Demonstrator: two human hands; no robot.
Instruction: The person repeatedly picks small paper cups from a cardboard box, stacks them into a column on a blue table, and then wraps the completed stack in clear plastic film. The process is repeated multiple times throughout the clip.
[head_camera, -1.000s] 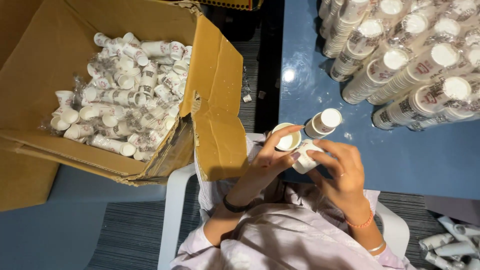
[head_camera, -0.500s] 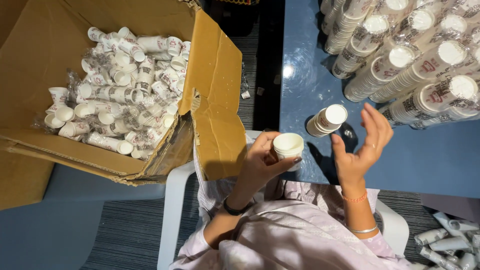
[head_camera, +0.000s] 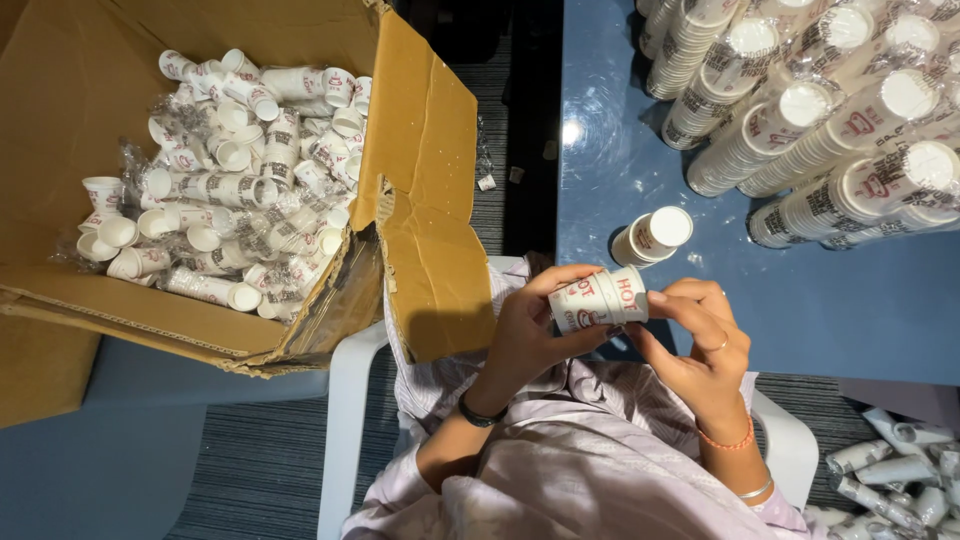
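A short stack of white paper cups (head_camera: 598, 298) with red print lies sideways between both hands, in front of my chest. My left hand (head_camera: 530, 325) grips its left end from below. The fingers of my right hand (head_camera: 695, 335) close on its right end. Just beyond, a second small stack of cups (head_camera: 653, 236) lies on the blue table (head_camera: 620, 140).
Long sleeves of stacked cups (head_camera: 830, 110) in clear wrap lie piled on the table at the upper right. An open cardboard box (head_camera: 420, 190) at the left is full of loose and wrapped cups (head_camera: 230, 190). More cup sleeves (head_camera: 895, 470) lie on the floor at the lower right. I sit on a white chair (head_camera: 350, 400).
My right hand, open and apart half a second ago, has come back onto the cups. The stack in my left hand has turned sideways.
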